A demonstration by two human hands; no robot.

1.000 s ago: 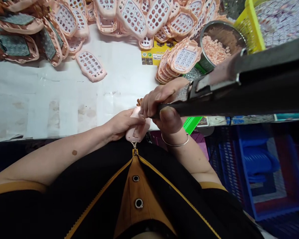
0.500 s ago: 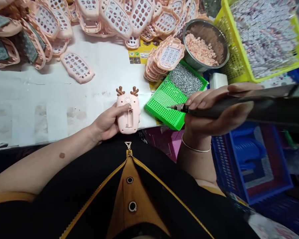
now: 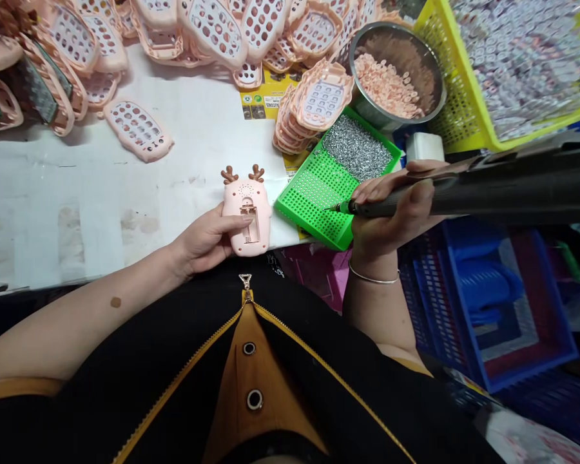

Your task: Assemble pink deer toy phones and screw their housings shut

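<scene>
A pink toy phone (image 3: 247, 216) with brown antlers lies back-up at the table's near edge. My left hand (image 3: 206, 237) grips its left side, thumb across the open battery slot. My right hand (image 3: 391, 212) is wrapped round a dark electric screwdriver (image 3: 468, 191). Its tip rests over the green perforated screw tray (image 3: 314, 196), which holds a heap of silver screws (image 3: 355, 147) at its far end.
Many pink phone front shells (image 3: 135, 127) are piled along the table's far side, with a stack (image 3: 314, 106) by the tray. A steel bowl (image 3: 396, 77) holds small pink pieces. A yellow basket (image 3: 517, 64) of keypads stands at the right. Blue crates (image 3: 502, 303) sit below.
One second ago both hands were together, screwdriver on the toy. The right hand has swung right with the screwdriver to the green tray. The left hand now holds the toy flat on the table.
</scene>
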